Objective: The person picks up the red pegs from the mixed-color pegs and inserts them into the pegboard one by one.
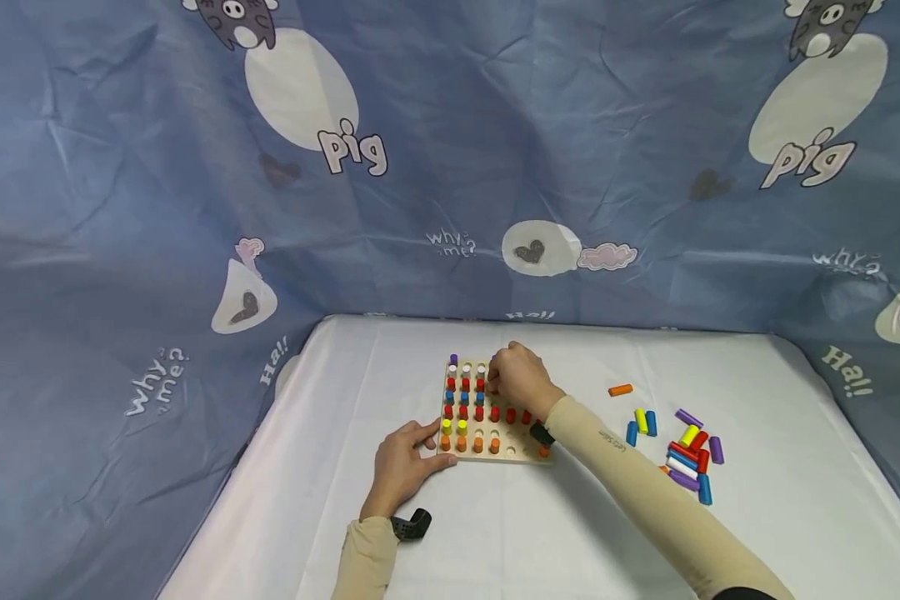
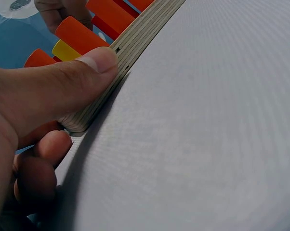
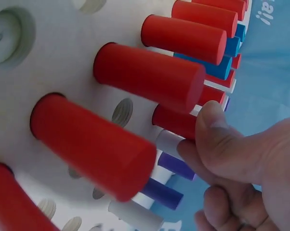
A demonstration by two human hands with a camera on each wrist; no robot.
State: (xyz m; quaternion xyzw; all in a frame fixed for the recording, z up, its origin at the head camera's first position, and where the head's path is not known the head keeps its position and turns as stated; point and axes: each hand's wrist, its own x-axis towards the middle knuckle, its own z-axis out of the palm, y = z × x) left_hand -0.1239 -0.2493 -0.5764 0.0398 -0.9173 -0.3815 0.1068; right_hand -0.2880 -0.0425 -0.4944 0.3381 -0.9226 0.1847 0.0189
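Note:
A wooden pegboard (image 1: 502, 457) lies on the white table with rows of coloured pegs standing in its holes. My left hand (image 1: 402, 468) grips its near left corner; in the left wrist view the thumb (image 2: 82, 72) presses the layered front edge. Over the far middle of the board, my right hand (image 1: 523, 379) pinches a red peg (image 3: 171, 121) between thumb and forefinger, its lower end in a hole. A white peg (image 3: 168, 141) stands just beyond, partly hidden by the forefinger. Nearer the camera is a row of red pegs (image 3: 150, 77). Orange pegs (image 1: 478, 445) line the board's near edge.
To the right of the board lies a loose pile of pegs (image 1: 684, 471) in several colours. A single orange peg (image 1: 620, 390) lies apart, behind a few yellow and blue pegs (image 1: 651, 422). A blue printed curtain (image 1: 450, 167) hangs behind the table.

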